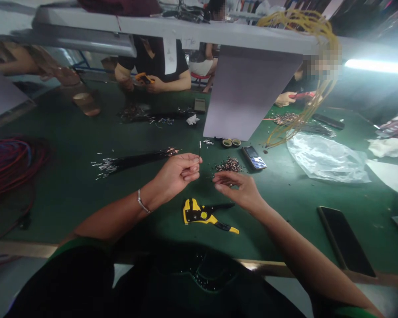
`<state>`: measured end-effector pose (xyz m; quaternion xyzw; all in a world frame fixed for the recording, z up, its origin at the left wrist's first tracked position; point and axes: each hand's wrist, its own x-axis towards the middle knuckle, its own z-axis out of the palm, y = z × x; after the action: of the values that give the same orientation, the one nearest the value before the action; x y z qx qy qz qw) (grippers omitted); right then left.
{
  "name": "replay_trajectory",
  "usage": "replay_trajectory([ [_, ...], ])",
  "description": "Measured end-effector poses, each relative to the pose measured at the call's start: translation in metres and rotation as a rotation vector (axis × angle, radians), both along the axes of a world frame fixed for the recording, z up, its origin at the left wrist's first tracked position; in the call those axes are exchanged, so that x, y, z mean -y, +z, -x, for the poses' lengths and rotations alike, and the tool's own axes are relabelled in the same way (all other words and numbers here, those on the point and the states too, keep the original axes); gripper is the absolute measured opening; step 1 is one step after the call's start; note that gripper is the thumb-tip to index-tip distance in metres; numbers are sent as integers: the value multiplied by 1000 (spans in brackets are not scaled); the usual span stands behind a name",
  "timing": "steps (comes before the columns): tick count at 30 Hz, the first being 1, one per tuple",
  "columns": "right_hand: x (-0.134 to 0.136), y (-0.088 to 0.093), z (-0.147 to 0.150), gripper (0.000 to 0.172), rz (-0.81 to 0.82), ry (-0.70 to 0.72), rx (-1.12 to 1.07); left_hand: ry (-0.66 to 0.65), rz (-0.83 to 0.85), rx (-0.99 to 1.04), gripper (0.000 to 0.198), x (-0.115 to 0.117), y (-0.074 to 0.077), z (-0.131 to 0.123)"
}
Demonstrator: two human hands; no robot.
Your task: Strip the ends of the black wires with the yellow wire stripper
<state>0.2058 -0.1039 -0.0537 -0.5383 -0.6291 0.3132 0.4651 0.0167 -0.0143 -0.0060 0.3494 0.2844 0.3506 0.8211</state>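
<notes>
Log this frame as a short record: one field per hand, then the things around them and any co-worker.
Left hand: pinches a thin wire, upright
Right hand: nearest a pile of small copper-coloured pieces; any grip unclear
Things: wire stripper; black wire bundle
Rest: keypad phone; clear plastic bag
Co-worker: hand beside a yellow tool

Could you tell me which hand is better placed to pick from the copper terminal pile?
Likely the right hand: its fingers sit beside the pile; the left hand pinches a thin wire.
</notes>
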Motion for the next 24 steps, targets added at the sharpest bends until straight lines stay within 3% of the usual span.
replay_trajectory([
  [3,-3,4,16,24,49,28,-128,-47,25,29,11,1,-2,-1],
  [7,-5,8,22,14,52,-2,-140,-75,46,61,11,0,-7,-4],
  [13,5,15,14,17,20,-89,-99,45,-21,81,12,-16,-16,-4],
  [17,12,9,4,21,-12,-153,42,55,-49,121,11,-18,-15,-2],
  [19,18,2,1,24,-33,-119,202,63,-57,136,11,-18,-13,-1],
  [22,34,-10,3,22,-72,59,393,76,-51,144,12,-18,-12,-1],
  [24,46,-18,6,43,-69,169,530,76,-50,147,12,-18,-13,-1],
])
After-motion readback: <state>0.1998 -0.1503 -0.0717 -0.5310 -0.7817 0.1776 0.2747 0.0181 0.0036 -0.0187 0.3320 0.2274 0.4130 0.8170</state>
